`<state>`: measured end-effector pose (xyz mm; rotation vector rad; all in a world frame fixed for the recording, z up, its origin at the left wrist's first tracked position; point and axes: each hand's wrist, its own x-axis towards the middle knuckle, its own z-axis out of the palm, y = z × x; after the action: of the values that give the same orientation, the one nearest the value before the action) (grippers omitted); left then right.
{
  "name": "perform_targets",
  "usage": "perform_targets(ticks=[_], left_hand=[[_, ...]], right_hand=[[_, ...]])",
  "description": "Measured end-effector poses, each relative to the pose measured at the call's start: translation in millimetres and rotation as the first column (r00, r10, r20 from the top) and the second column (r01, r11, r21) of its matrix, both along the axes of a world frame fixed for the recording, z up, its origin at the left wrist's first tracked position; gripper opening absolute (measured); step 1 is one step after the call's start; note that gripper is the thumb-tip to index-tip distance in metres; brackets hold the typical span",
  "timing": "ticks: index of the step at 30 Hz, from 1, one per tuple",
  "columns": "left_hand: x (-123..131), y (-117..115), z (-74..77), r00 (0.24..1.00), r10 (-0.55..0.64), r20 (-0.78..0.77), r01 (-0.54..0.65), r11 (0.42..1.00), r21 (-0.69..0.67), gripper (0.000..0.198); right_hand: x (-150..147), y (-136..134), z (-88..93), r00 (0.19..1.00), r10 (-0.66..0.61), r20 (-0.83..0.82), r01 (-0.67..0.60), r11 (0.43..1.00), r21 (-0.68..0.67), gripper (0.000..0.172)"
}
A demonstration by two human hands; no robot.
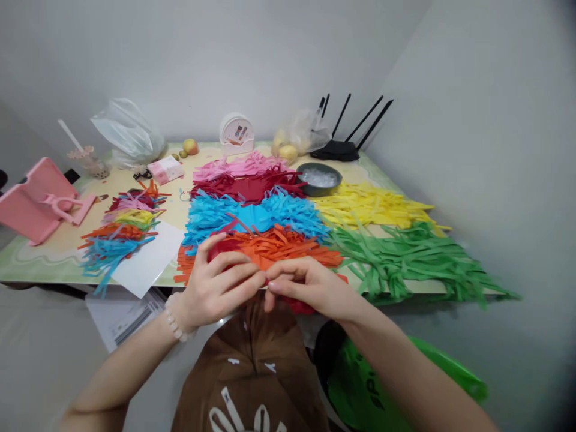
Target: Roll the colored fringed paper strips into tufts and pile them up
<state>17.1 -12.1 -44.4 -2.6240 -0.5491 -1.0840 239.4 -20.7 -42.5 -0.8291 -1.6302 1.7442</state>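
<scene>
Both hands meet at the table's near edge around a piece of red paper (pixel 224 247). My left hand (pixel 218 287) pinches its left side, with a bead bracelet on the wrist. My right hand (pixel 310 287) pinches the right side, where more red shows under the palm. Just behind them lies a pile of orange fringed paper strips (pixel 279 245). Further back are blue fringed strips (pixel 256 216), dark red strips (pixel 252 186) and pink strips (pixel 238 165). How the red piece is folded stays hidden by my fingers.
Yellow strips (pixel 373 204) and green strips (pixel 414 258) lie at the right. A mixed heap of strips (pixel 123 225) rests on white paper at the left, beside a pink stand (pixel 38 201). A dark bowl (pixel 319 178), a router (pixel 342 147), bags and fruit sit at the back.
</scene>
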Motion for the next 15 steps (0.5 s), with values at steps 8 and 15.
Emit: perform_targets(ticks=[8, 15], left_hand=[[16, -9, -16.1, 0.934, 0.091, 0.345, -0.011, 0.973, -0.229, 0.018], [44, -21, -11.1, 0.749, 0.229, 0.622, 0.172, 0.840, -0.515, 0.025]], right_hand=[[-19, -18, -8.8, 0.958, -0.198, -0.207, 0.201, 0.980, -0.006, 0.025], [-16, -16, 8.1, 0.942, -0.249, -0.226, 0.311, 0.901, 0.301, 0.014]])
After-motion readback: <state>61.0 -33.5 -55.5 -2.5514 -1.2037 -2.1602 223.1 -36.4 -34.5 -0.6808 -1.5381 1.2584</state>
